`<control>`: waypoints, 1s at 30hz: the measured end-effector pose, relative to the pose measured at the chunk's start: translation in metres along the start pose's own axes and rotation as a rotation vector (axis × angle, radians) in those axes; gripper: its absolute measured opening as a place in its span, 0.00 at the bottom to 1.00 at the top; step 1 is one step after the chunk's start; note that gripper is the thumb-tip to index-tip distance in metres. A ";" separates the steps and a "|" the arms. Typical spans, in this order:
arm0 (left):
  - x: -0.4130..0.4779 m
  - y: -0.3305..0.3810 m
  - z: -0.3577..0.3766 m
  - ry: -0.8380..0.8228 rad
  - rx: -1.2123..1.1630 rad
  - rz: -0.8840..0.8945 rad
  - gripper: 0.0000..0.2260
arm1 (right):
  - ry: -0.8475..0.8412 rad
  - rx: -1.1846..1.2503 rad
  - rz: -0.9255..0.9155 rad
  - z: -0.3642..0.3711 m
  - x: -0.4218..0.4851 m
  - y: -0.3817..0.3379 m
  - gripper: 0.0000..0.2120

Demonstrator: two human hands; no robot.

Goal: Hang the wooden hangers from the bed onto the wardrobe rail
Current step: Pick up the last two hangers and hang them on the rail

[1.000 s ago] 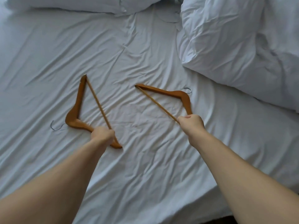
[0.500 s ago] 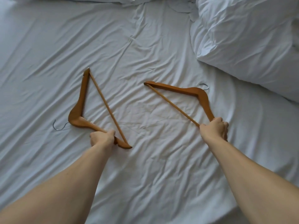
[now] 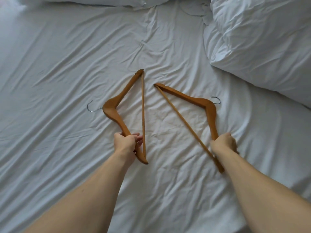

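Observation:
Two brown wooden hangers with metal hooks are over the white bed sheet [image 3: 67,64]. My left hand [image 3: 127,142] grips the near arm of the left hanger [image 3: 116,105], whose hook points left. My right hand [image 3: 223,143] is closed around the near arm of the right hanger [image 3: 185,98], whose hook points to the far right. The far tips of both hangers nearly meet in the middle. The near end of the right hanger sticks out beside my right forearm. No wardrobe rail is in view.
A bunched white duvet [image 3: 262,47] fills the far right of the bed. A white pillow [image 3: 94,0] lies along the far edge. Wrinkled sheet spreads out on the left and in front.
Both hands have swung the hangers so the far tips come together at the centre. The left hanger's bar now runs nearly straight away from me. The view has shifted.

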State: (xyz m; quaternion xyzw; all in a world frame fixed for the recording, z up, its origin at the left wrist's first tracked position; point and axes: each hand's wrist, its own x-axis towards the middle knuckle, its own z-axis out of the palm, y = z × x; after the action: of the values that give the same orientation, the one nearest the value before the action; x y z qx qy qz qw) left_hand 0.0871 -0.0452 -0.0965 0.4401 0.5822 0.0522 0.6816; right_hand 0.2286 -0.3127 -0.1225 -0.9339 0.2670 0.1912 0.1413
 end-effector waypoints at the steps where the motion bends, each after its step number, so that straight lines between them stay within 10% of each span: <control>1: 0.000 0.000 -0.001 -0.023 -0.028 0.012 0.20 | -0.009 0.023 -0.026 0.003 -0.011 0.000 0.23; 13: -0.046 0.029 -0.020 -0.241 0.265 0.323 0.11 | -0.516 1.108 -0.238 -0.009 -0.130 -0.041 0.07; 30: -0.179 0.150 0.018 -0.341 0.363 0.510 0.13 | -0.393 1.087 -0.506 -0.171 -0.206 -0.090 0.13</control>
State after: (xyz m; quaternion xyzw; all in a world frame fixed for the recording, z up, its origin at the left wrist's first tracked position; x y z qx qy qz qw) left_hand 0.1115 -0.0680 0.1349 0.6875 0.3315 0.0423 0.6447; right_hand 0.1654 -0.2102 0.1329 -0.7104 0.0660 0.1571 0.6828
